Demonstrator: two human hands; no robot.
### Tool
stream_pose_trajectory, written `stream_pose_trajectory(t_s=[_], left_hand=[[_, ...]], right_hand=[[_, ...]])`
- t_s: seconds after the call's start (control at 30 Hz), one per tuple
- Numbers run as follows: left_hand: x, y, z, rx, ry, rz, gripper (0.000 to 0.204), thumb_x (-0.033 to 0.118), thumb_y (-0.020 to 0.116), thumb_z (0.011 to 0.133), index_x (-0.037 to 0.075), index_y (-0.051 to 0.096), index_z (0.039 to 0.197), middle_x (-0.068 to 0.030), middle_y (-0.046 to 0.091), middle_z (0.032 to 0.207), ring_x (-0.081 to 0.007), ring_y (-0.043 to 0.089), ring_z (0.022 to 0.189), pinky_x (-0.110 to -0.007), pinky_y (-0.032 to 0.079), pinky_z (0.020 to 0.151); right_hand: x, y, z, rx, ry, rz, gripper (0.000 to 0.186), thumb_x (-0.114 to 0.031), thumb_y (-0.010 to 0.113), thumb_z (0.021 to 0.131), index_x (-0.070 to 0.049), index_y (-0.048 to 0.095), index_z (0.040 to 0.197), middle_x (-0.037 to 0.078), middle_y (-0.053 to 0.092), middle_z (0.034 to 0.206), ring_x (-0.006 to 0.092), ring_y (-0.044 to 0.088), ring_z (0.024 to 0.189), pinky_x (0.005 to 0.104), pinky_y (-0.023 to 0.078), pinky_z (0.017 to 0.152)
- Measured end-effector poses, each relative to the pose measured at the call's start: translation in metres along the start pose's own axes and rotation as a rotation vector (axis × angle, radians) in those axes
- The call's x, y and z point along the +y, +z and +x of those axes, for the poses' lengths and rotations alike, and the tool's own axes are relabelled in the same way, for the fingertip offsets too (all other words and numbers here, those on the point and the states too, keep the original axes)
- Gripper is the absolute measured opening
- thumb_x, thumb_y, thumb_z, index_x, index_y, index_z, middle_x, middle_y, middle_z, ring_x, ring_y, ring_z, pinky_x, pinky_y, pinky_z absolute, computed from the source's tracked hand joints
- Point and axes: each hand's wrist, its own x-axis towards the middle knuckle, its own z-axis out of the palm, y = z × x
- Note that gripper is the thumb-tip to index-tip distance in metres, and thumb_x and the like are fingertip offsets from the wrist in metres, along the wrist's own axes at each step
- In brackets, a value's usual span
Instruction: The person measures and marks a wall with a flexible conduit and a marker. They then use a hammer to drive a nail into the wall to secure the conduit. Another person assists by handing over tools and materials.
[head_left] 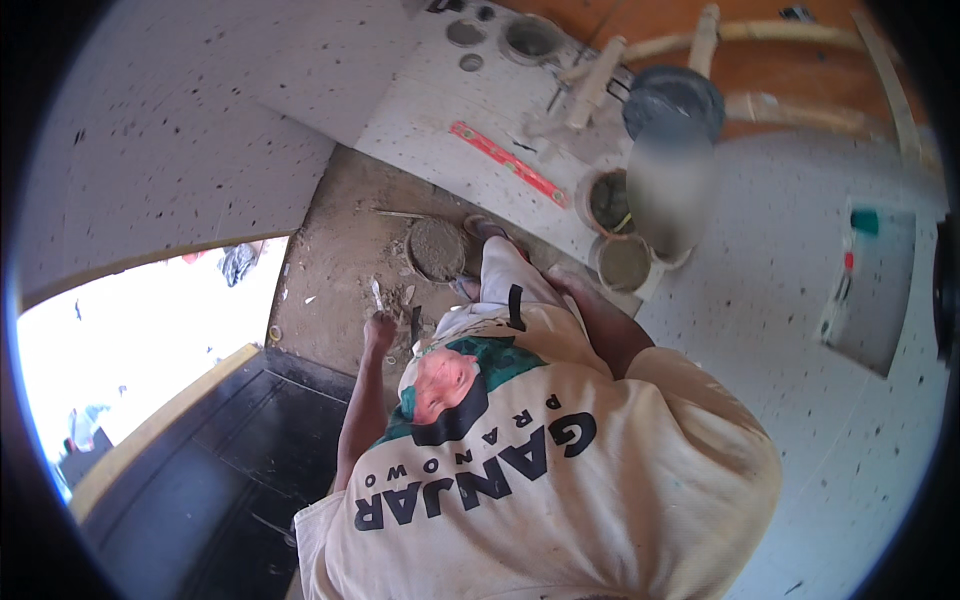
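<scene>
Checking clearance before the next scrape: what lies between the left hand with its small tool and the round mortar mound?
In the head view, between the left hand and the mortar mound lies bare dirt floor scattered with small pale rubble chips; nothing larger.

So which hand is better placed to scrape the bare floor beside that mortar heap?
Probably the left. The left hand grips a small tool over the bare floor, close to the mortar heap. The right hand sits by the knee, its grip unclear.

At 12 o'clock a red spirit level (508, 163) lies on the white speckled tiles (440, 110). Toward 1 o'clock stand two mortar-stained buckets (624, 263), near a dark pan (674, 100). At 9 o'clock is a bright doorway (130, 340).
</scene>
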Motion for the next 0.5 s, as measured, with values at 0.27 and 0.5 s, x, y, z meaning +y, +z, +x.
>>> stream_pose_trajectory(t_s=[0.27,0.5], left_hand=[[0.043,0.006,-0.002,-0.13,0.351,0.331,0.021,0.022,0.055,0.089,0.002,0.062,0.089,-0.0236,0.063,0.083,-0.0413,0.064,0.081,-0.047,0.052,0.067],[0.081,-0.003,-0.009,-0.088,0.163,0.195,0.021,0.019,0.049,0.091,0.0,0.059,0.09,-0.014,0.065,0.071,-0.0219,0.065,0.057,-0.037,0.053,0.052]], right_hand=[[0.049,0.069,-0.022,-0.01,-0.089,0.381,0.045,-0.041,0.047,0.091,-0.004,0.069,0.104,0.025,0.064,0.113,0.0377,0.061,0.106,0.0468,0.047,0.088],[0.077,0.085,0.017,0.057,-0.095,0.034,0.031,-0.033,0.056,0.083,-0.006,0.072,0.088,0.023,0.068,0.092,0.0439,0.063,0.092,0.0489,0.051,0.081]])
